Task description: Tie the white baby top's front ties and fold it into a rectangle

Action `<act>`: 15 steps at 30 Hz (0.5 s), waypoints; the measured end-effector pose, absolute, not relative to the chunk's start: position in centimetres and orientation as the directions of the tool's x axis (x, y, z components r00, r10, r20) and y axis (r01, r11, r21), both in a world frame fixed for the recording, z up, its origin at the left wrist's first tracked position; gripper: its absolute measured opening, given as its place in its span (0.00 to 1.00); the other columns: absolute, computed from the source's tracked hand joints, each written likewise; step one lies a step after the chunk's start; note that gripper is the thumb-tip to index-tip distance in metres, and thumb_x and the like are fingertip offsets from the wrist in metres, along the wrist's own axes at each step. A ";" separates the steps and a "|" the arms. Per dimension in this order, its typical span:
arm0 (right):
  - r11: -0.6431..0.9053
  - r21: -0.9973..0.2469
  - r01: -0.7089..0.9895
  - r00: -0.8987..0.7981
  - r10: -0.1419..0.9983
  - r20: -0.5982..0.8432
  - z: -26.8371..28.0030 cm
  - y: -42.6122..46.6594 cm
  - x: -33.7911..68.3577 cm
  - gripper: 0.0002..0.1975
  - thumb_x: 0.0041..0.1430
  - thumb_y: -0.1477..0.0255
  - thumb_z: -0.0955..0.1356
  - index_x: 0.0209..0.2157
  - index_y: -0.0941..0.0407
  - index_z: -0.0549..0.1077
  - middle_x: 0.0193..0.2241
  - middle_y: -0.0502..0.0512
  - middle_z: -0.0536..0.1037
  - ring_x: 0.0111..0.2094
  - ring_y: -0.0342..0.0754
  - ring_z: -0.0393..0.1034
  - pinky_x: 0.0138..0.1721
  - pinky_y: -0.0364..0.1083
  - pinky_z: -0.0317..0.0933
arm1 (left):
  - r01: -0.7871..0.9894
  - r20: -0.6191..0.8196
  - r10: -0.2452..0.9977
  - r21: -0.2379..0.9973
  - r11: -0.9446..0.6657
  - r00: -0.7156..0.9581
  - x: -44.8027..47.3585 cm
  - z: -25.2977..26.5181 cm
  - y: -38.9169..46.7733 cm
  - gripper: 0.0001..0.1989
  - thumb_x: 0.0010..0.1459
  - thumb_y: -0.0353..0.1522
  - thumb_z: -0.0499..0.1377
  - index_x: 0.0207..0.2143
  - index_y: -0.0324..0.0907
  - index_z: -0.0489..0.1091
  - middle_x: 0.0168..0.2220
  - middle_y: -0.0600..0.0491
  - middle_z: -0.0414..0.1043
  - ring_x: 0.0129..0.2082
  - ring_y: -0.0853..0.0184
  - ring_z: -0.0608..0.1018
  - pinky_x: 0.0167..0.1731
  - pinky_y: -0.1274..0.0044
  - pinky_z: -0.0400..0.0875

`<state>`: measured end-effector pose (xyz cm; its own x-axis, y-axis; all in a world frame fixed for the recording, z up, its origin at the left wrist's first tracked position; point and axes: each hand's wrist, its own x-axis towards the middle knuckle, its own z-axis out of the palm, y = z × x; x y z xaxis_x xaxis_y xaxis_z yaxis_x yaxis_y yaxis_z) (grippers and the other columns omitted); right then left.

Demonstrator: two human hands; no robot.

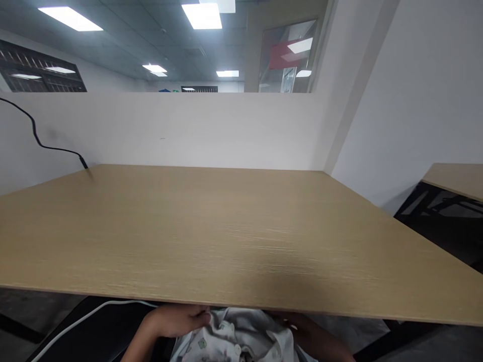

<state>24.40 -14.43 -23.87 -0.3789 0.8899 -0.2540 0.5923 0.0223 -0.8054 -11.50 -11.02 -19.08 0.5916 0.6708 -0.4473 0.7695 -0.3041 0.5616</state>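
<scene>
My left hand is low in the view, just under the table's front edge. Its fingers look curled in beside a light shirt with buttons and small printed motifs, which lies crumpled over my lap. What these fingers hold, if anything, is hidden. On the other side of the shirt, my right hand is in shadow below the edge, close to the cloth. Most of its fingers are covered by the tabletop and the shirt. The wooden tabletop stretches out ahead of both hands.
A low white partition borders the table's back. At the left, a black cable runs down to the tabletop. A white cable crosses a black seat at lower left. Another table stands beyond the right wall.
</scene>
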 end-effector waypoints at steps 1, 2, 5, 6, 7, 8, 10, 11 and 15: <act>0.073 -0.821 0.566 -0.448 0.863 -0.232 -23.9 -14.4 24.2 0.27 0.62 0.51 0.61 0.54 0.52 0.74 0.55 0.59 0.73 0.56 0.54 0.66 0.59 0.50 0.57 | 0.762 -0.424 0.678 0.560 -0.324 0.600 -11.4 -19.3 -11.0 0.25 0.65 0.47 0.48 0.56 0.46 0.68 0.59 0.50 0.68 0.59 0.56 0.68 0.59 0.69 0.59; 0.105 -0.830 0.548 -0.491 0.843 -0.217 -23.9 -14.4 24.0 0.26 0.61 0.53 0.63 0.53 0.52 0.74 0.54 0.60 0.74 0.54 0.54 0.68 0.57 0.50 0.59 | 0.761 -0.404 0.689 0.552 -0.342 0.602 -11.4 -19.5 -11.0 0.22 0.63 0.45 0.50 0.54 0.45 0.69 0.56 0.50 0.70 0.56 0.56 0.70 0.57 0.70 0.62; 0.157 -0.820 0.551 -0.512 0.840 -0.183 -23.1 -14.8 23.5 0.23 0.59 0.58 0.66 0.52 0.53 0.74 0.51 0.60 0.75 0.50 0.54 0.69 0.53 0.48 0.61 | 0.779 -0.358 0.726 0.495 -0.386 0.587 -11.1 -19.4 -11.6 0.17 0.59 0.37 0.54 0.49 0.44 0.70 0.51 0.49 0.73 0.52 0.56 0.73 0.50 0.73 0.66; 0.168 -0.810 0.562 -0.501 0.848 -0.171 -22.6 -15.0 23.3 0.22 0.59 0.60 0.65 0.51 0.54 0.74 0.50 0.60 0.76 0.50 0.53 0.69 0.53 0.48 0.61 | 0.785 -0.352 0.731 0.474 -0.400 0.584 -11.0 -19.1 -11.9 0.16 0.59 0.35 0.53 0.48 0.44 0.71 0.50 0.49 0.74 0.50 0.56 0.74 0.48 0.73 0.67; 0.177 -0.796 0.579 -0.491 0.855 -0.167 -22.2 -15.2 23.2 0.20 0.59 0.63 0.65 0.50 0.54 0.74 0.48 0.59 0.76 0.49 0.53 0.69 0.52 0.47 0.61 | 0.787 -0.350 0.729 0.458 -0.414 0.588 -10.9 -18.6 -12.3 0.14 0.58 0.33 0.53 0.46 0.44 0.71 0.48 0.49 0.74 0.47 0.57 0.75 0.46 0.74 0.67; 0.182 -0.782 0.597 -0.485 0.858 -0.171 -21.6 -15.5 23.0 0.18 0.58 0.65 0.65 0.49 0.54 0.74 0.46 0.58 0.77 0.47 0.52 0.70 0.50 0.46 0.62 | 0.784 -0.348 0.724 0.447 -0.430 0.596 -10.8 -18.0 -12.7 0.13 0.58 0.32 0.52 0.44 0.44 0.71 0.45 0.49 0.75 0.45 0.58 0.76 0.43 0.75 0.68; 0.190 -0.759 0.623 -0.505 0.839 -0.203 -20.4 -16.1 22.9 0.15 0.56 0.70 0.64 0.45 0.53 0.75 0.41 0.55 0.78 0.42 0.50 0.70 0.45 0.44 0.64 | 0.770 -0.340 0.708 0.442 -0.460 0.618 -10.6 -16.3 -13.5 0.11 0.58 0.31 0.51 0.40 0.44 0.70 0.41 0.50 0.75 0.40 0.60 0.76 0.39 0.76 0.67; 0.189 -0.756 0.626 -0.522 0.822 -0.227 -19.8 -16.4 22.9 0.14 0.55 0.71 0.64 0.43 0.53 0.75 0.39 0.53 0.78 0.40 0.50 0.70 0.44 0.43 0.64 | 0.762 -0.330 0.705 0.446 -0.470 0.628 -10.5 -15.4 -14.0 0.10 0.58 0.30 0.51 0.38 0.44 0.70 0.39 0.51 0.74 0.39 0.60 0.76 0.37 0.77 0.67; 0.112 -0.784 0.611 -0.524 0.800 -0.294 -17.3 -17.7 23.9 0.12 0.56 0.65 0.68 0.43 0.48 0.75 0.40 0.51 0.78 0.42 0.53 0.71 0.46 0.45 0.65 | 0.679 -0.232 0.690 0.545 -0.491 0.685 -10.7 -12.1 -15.5 0.09 0.63 0.34 0.49 0.37 0.45 0.68 0.41 0.51 0.73 0.41 0.62 0.74 0.40 0.77 0.67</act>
<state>23.86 -17.72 -17.34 -0.5237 0.7996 -0.2939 0.6107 0.1119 -0.7839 -10.68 -15.45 -12.11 0.6852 0.6905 -0.2318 0.6793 -0.4911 0.5453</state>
